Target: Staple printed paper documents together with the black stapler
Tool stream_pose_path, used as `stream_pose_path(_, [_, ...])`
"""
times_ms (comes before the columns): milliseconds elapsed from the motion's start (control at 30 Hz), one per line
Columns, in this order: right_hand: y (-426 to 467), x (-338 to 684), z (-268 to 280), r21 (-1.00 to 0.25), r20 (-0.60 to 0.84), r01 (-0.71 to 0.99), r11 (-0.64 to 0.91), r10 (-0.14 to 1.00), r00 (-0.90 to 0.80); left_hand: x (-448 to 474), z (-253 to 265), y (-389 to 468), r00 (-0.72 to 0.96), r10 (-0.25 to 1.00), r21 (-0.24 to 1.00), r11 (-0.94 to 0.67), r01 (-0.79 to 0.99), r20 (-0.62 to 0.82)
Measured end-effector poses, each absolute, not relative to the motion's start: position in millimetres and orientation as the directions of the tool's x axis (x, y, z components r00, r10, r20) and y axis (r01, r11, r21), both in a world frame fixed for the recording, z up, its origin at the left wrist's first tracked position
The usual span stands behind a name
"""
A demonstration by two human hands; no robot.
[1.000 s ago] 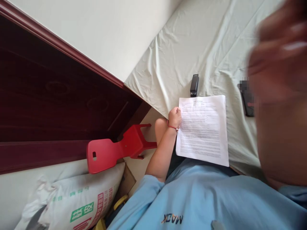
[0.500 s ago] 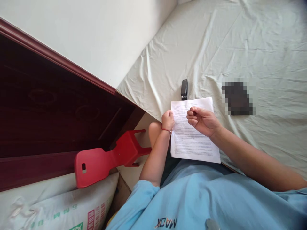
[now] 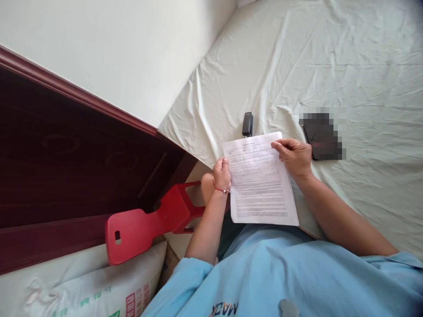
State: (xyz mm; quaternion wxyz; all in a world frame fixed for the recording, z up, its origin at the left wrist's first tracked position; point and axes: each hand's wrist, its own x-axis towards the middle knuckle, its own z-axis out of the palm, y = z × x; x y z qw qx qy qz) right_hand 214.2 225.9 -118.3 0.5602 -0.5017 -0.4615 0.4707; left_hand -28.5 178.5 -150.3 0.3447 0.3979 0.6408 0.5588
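Observation:
Printed sheets of paper (image 3: 257, 185) are held above my lap, text side up, the far edge slightly raised over the bed. My left hand (image 3: 222, 173), with a red bracelet at the wrist, is closed on their left edge. At the upper right edge, my right hand (image 3: 292, 156) pinches the papers between thumb and fingers. Just beyond the top edge lies a black stapler (image 3: 247, 124) on the bed sheet, its near end close to the papers.
A dark, partly pixelated flat object (image 3: 322, 138) lies on the pale green bed sheet (image 3: 370, 88) to the right. On the left are a red plastic chair (image 3: 132, 233), white printed sacks (image 3: 109, 286) and a dark red wooden panel (image 3: 66, 145). A white wall (image 3: 115, 57) borders the bed.
My right hand has moved from over the middle of the page to the upper right edge and taken hold there. The papers have tilted slightly; my left hand keeps its grip.

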Motion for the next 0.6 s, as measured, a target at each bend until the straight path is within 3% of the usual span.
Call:
stream_pose_path(200, [224.8, 216.1, -123.5, -0.937, 0.271, 0.271, 0.220, 0.948, 0.168, -31.1, -136.9, 173.5, -0.587, 0.809, 0.999, 0.014, -0.033, -0.031])
stream_pose_path(267, [225.8, 213.5, -125.2, -0.949, 0.244, 0.231, 0.215, 0.964, 0.104, -34.1, -130.7, 175.8, -0.611, 0.792, 1.000, 0.003, -0.014, -0.010])
stream_pose_path(367, [226.7, 211.5, -128.2, -0.992, 0.063, 0.098, 0.073, 0.993, -0.104, -38.0, -122.5, 183.4, -0.642, 0.767, 1.000, -0.009, 0.023, 0.022])
stream_pose_path(467, [226.8, 213.7, -130.3, -0.998, -0.022, 0.070, 0.001, 0.948, -0.319, -38.4, -115.8, 191.4, -0.660, 0.750, 0.998, -0.060, 0.012, 0.053])
stream_pose_path(533, [227.1, 216.3, -131.0, -0.997, -0.013, 0.073, 0.011, 0.946, -0.323, -36.4, -112.0, 192.9, -0.640, 0.767, 0.996, -0.086, -0.037, 0.043])
stream_pose_path(600, [228.3, 218.6, -131.9, -0.997, 0.003, 0.069, 0.019, 0.976, -0.219, -33.4, -109.3, 189.1, -0.564, 0.825, 0.993, -0.046, -0.113, -0.026])
